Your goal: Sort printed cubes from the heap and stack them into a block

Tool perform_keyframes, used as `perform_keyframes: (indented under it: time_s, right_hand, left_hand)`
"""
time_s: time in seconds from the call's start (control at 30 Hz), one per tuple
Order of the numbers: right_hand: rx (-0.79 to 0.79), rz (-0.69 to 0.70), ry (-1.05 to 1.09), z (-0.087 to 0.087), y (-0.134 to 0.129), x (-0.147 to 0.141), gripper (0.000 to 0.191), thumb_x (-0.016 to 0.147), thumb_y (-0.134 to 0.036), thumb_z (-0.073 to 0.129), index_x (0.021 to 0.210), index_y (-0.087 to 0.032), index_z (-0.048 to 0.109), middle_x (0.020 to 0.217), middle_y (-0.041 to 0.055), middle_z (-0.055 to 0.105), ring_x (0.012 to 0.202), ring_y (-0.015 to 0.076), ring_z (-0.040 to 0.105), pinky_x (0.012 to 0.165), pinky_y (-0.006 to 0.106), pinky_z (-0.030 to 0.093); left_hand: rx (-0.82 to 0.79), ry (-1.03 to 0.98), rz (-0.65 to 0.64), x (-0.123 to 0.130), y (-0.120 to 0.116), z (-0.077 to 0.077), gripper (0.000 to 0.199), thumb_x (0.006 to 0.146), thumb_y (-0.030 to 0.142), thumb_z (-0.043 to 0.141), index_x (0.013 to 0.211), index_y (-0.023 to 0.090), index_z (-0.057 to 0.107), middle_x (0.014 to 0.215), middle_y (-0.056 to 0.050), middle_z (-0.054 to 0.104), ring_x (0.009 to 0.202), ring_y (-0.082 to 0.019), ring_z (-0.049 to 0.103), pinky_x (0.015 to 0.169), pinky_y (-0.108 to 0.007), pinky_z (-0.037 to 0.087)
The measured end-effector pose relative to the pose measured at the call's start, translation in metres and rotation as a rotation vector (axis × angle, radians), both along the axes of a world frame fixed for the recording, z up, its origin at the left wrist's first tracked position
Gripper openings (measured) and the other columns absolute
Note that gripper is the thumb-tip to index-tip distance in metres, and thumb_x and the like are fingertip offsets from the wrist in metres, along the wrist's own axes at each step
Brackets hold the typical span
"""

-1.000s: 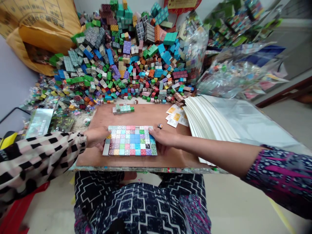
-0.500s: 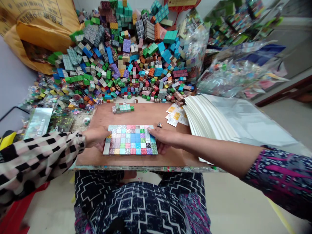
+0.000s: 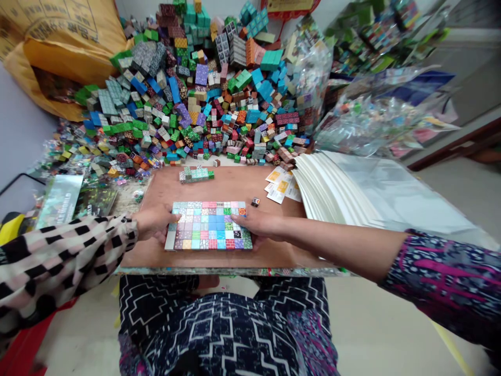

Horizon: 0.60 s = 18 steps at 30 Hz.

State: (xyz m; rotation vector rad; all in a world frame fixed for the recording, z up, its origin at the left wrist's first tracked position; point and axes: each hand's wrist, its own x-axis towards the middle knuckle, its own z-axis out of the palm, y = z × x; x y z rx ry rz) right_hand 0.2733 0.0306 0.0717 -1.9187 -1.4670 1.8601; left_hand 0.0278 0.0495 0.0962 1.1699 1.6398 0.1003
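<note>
A flat mosaic of small patterned cubes (image 3: 209,226) in pink, blue, green and grey rows lies on a brown wooden board (image 3: 219,185). My left hand (image 3: 154,223), in a checkered sleeve, clasps the mosaic's left edge, with fingertips reaching over its top. My right hand (image 3: 258,223) lies flat across the mosaic's right part, fingers pointing left. A short row of green cubes (image 3: 194,175) sits farther up the board, and a small dark cube (image 3: 255,201) lies just beyond my right fingers.
A huge heap of coloured cubes (image 3: 188,104) rises behind the board beside a yellow sack (image 3: 58,57). Printed cards (image 3: 278,185) and a stack of white sheets (image 3: 332,193) lie to the right. Plastic bags (image 3: 371,117) of printed pieces fill the back right.
My right hand has slid left across the top of the mosaic, and my left fingertips have crept slightly onto it. The mosaic itself stays in place.
</note>
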Motion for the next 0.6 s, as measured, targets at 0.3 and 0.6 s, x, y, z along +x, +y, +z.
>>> perform_keyframes:
  time_s: [0.3, 0.6]
  right_hand:
    - [0.053, -0.007, -0.009, -0.0012, -0.0008, -0.0039, 0.039, 0.1, -0.036, 0.046, 0.133, -0.016, 0.044, 0.117, 0.0177, 0.063, 0.072, 0.0192, 0.067, 0.052, 0.036, 0.062]
    - [0.147, 0.042, -0.055, -0.0024, 0.0001, -0.006, 0.035, 0.101, -0.033, 0.042, 0.131, -0.017, 0.049, 0.109, 0.015, 0.067, 0.07, 0.0194, 0.066, 0.051, 0.035, 0.06]
  left_hand:
    - [-0.093, -0.01, 0.076, 0.0054, -0.0014, 0.0074, 0.017, 0.09, 0.019, 0.045, 0.101, 0.012, 0.056, 0.065, -0.005, 0.063, 0.044, -0.015, 0.055, 0.041, -0.023, 0.044]
    - [-0.063, 0.02, 0.077, -0.0025, -0.0001, 0.0038, 0.028, 0.09, 0.023, 0.048, 0.115, 0.012, 0.055, 0.074, -0.005, 0.066, 0.052, -0.015, 0.057, 0.048, -0.023, 0.046]
